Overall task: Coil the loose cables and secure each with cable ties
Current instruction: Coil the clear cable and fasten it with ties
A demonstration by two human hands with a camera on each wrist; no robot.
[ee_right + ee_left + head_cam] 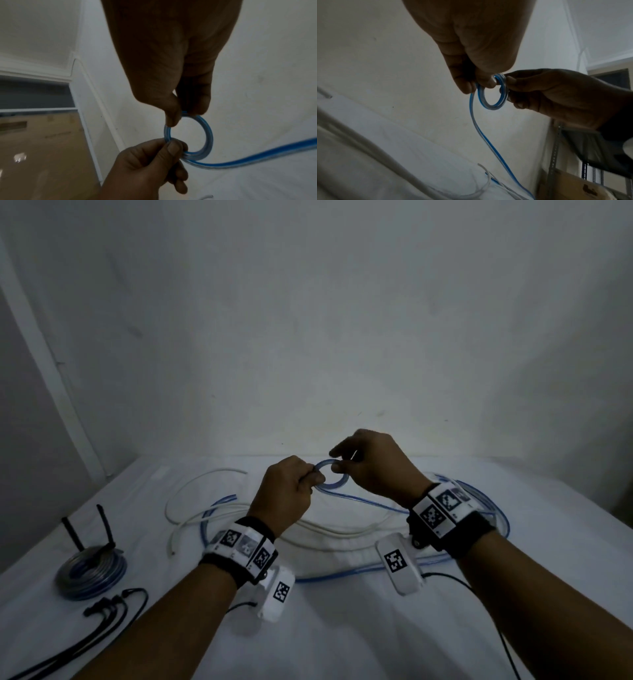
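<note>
Two hands are seen from the head view above a white tabletop (pixel 342 628): the left hand (pixel 286 494) and right hand (pixel 373 467) each pinch a small loop of the blue cable (pixel 332 474), whose loose length trails across the surface among white cables (pixel 191 515). A tied blue coil (pixel 90 575) lies far left.

From the left wrist, the left fingers (pixel 467 83) are curled on the loop's top, the strand hanging below.

From the right wrist, the right fingers (pixel 173 115) are closed on the loop's upper rim.

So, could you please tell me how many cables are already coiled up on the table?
1: the finished coil at the far left, by the black ties. The blue cable, pinched in the left hand and right hand, has only its first small loop.
</note>
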